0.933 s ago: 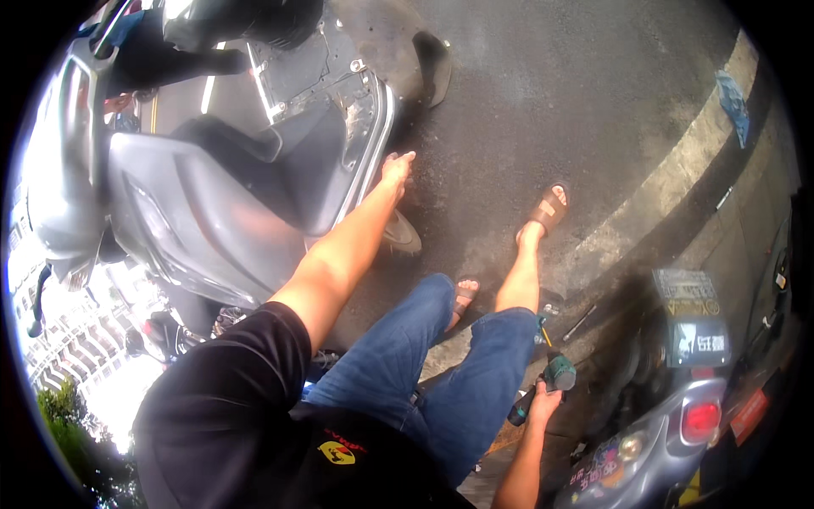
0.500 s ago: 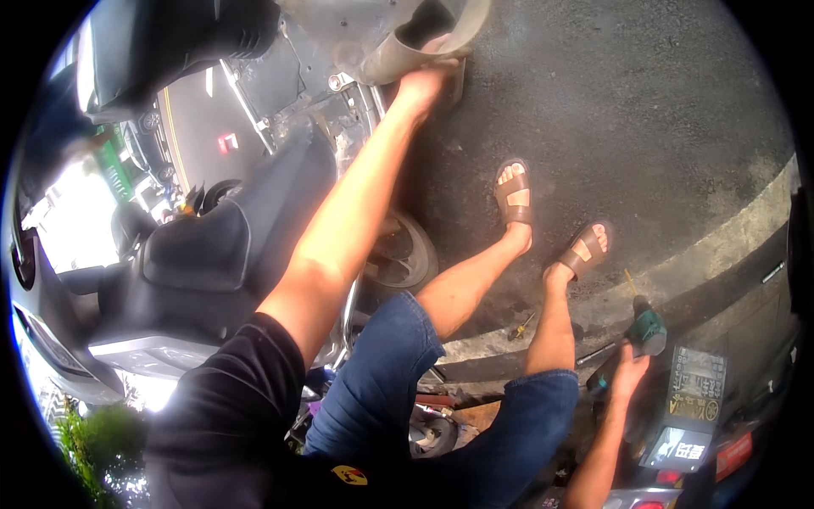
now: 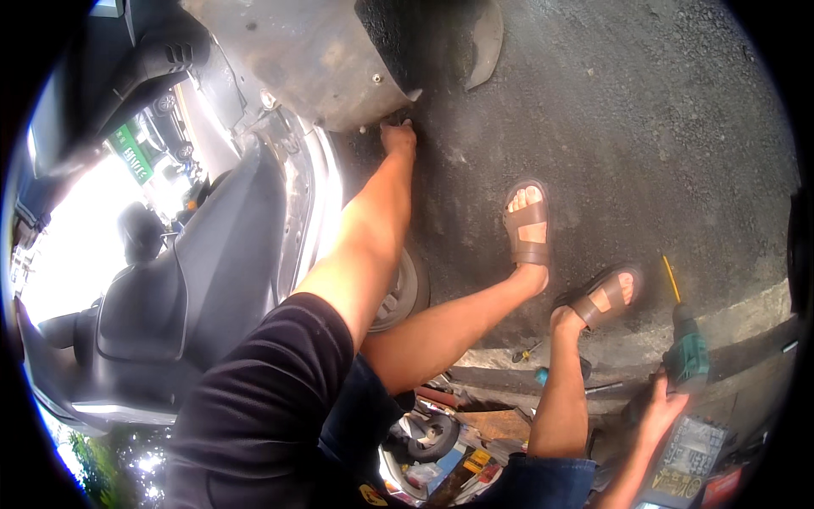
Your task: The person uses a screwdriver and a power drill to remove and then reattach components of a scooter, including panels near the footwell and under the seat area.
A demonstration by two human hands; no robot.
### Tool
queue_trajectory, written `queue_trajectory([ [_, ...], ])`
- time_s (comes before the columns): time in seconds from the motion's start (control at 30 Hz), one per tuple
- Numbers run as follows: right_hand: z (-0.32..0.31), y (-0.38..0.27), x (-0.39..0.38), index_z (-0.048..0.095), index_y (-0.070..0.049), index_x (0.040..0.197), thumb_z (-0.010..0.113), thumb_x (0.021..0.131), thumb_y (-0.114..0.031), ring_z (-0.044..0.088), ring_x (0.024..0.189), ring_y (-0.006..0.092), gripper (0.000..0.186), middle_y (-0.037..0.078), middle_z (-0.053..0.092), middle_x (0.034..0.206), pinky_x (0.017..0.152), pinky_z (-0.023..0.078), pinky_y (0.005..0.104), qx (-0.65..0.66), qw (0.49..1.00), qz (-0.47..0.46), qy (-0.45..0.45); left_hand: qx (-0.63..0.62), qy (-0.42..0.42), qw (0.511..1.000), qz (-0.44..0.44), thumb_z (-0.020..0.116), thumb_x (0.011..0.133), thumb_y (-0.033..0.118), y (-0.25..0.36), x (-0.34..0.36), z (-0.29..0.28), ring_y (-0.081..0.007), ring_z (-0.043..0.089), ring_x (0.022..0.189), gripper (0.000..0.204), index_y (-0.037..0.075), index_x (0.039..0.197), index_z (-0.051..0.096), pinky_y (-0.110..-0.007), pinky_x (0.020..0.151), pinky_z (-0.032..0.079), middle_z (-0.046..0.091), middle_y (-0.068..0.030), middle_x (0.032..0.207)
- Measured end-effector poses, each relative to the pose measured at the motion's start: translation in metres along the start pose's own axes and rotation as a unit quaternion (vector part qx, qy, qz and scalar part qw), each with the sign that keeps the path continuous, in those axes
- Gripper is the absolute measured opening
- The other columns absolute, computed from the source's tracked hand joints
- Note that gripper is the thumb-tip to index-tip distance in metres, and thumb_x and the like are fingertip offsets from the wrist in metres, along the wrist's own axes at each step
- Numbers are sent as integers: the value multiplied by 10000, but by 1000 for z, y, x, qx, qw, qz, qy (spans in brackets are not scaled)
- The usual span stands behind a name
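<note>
My left hand (image 3: pixel 398 140) is closed at the lower edge of a dusty grey plastic panel (image 3: pixel 314 64) on the scooter. Its fingertips are partly hidden by the panel edge. Down at the right, my right hand (image 3: pixel 661 409) is wrapped round a green power drill (image 3: pixel 687 355). A long yellow bit (image 3: pixel 671 278) sticks out of the drill and points toward the road, away from the panel. Left of my arm, the scooter's black seat (image 3: pixel 144 301) shows.
My sandalled feet (image 3: pixel 530 225) stand on dark asphalt (image 3: pixel 610 127) near a concrete kerb (image 3: pixel 729 327). A small yellow-handled tool (image 3: pixel 526 352) lies by the kerb. Between my legs is a jumble of parts and a small wheel (image 3: pixel 432 437). A curved grey piece (image 3: pixel 486 47) lies farther off.
My left hand has moved down and left along the panel, which now fills more of the upper view. The drill has turned so that its bit shows longer. The whole view has shifted.
</note>
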State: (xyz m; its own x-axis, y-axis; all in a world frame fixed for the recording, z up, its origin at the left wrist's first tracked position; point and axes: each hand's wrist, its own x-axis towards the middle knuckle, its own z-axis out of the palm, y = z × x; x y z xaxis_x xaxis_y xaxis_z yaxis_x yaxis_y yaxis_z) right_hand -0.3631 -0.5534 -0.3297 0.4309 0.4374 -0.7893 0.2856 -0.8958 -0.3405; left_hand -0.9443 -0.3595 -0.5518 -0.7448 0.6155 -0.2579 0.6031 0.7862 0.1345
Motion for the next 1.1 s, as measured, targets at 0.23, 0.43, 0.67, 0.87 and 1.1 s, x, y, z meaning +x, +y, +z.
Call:
queue_trajectory([
  [0.23,11,-29,23,563,76,1091,613,825,-89,561,914,225,317,140,622,1012,877,421,350,-31,998,-47,-35,-6,-2,992,123,608,874,307,-6,-1,-29,-254,596,941,423,22,1178,532,-375,848,468,606,-175,1083],
  [0.43,4,-31,32,509,66,1173,629,847,-183,507,1018,233,428,162,571,1122,949,364,366,-17,997,8,-71,-71,48,996,-36,712,789,99,-37,25,-11,-280,624,861,230,-6,962,603,-373,777,478,654,-161,894],
  [0.67,-3,-17,16,562,88,1064,627,829,-115,557,912,240,318,160,620,1000,872,422,370,-36,999,-22,-21,-218,-58,963,-146,617,874,105,-13,-13,12,-173,590,604,155,12,967,535,-296,484,503,590,-97,788],
  [0.87,21,-36,12,586,112,1044,621,792,-31,601,832,237,292,177,659,959,805,465,373,-30,996,-78,-11,-304,-124,927,-180,575,859,17,-1,-43,-22,-175,598,586,37,10,892,591,-285,477,527,628,-80,785],
  [1.1,22,-88,-7,550,77,1079,668,730,-69,617,871,352,396,218,645,940,817,456,428,-208,971,-100,-54,-334,-462,818,-82,546,895,69,117,-231,-117,-173,650,651,187,5,1062,599,-312,543,532,677,-115,824],
])
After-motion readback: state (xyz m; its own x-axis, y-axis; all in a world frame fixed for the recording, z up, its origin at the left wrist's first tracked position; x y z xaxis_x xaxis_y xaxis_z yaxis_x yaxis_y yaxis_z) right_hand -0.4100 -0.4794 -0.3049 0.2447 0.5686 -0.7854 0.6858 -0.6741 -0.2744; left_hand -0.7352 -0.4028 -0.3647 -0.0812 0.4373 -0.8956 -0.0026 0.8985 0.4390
